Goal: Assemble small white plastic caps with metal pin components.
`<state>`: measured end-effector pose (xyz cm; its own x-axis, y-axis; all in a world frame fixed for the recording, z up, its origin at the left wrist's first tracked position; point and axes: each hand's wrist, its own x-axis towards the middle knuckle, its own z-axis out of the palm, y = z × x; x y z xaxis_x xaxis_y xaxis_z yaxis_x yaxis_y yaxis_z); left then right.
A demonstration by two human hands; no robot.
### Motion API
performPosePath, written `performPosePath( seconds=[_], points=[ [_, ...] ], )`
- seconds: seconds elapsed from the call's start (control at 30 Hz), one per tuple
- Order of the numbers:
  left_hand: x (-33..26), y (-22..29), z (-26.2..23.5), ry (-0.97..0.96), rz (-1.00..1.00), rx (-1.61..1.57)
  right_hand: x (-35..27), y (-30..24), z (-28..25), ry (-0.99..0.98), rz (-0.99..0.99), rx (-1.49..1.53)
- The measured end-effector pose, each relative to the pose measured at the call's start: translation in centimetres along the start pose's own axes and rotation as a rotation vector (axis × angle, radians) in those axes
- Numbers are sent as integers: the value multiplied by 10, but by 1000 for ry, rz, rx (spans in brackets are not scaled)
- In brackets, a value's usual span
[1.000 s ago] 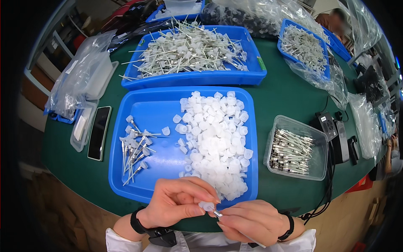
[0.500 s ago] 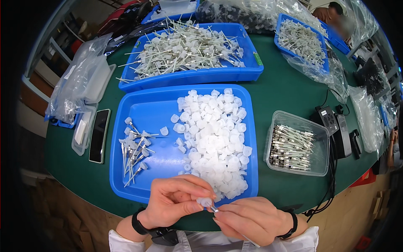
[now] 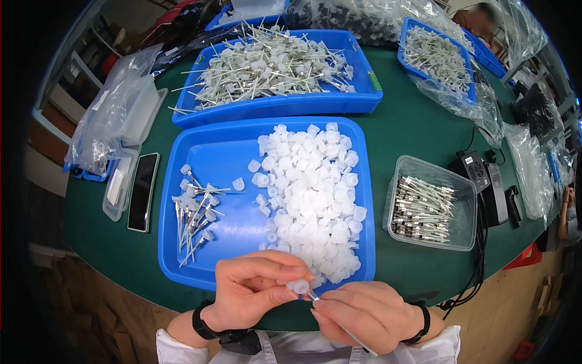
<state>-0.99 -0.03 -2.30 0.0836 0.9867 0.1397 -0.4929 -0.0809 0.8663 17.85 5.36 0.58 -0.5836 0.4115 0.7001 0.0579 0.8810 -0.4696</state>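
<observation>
Between the thumb and fingers of my left hand is a translucent white plastic cap. My right hand pinches a thin pale rod with a metal end, which meets the cap at an angle. Just beyond my hands lies a blue tray. Its right half holds a heap of loose white caps. On its left side rests a small pile of capped rods.
Behind stands a blue bin heaped with capped rods. A clear plastic tub of bare rods is at right, beside a black device with cables. A phone lies at left. Another person sits at the far right.
The rod in my right hand now shows more of its length below my fingers. Both hands stay nearly in place, with the cap and rod end still together.
</observation>
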Motion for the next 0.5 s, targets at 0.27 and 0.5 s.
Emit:
performPosePath(
  seconds=[0.27, 0.5],
  points=[
    [0, -2, 3, 61, -23, -62, -3, -1, 2, 2, 1, -22],
    [-1, -3, 1, 43, -33, -34, -4, -1, 1, -32, -8, 19]
  ],
)
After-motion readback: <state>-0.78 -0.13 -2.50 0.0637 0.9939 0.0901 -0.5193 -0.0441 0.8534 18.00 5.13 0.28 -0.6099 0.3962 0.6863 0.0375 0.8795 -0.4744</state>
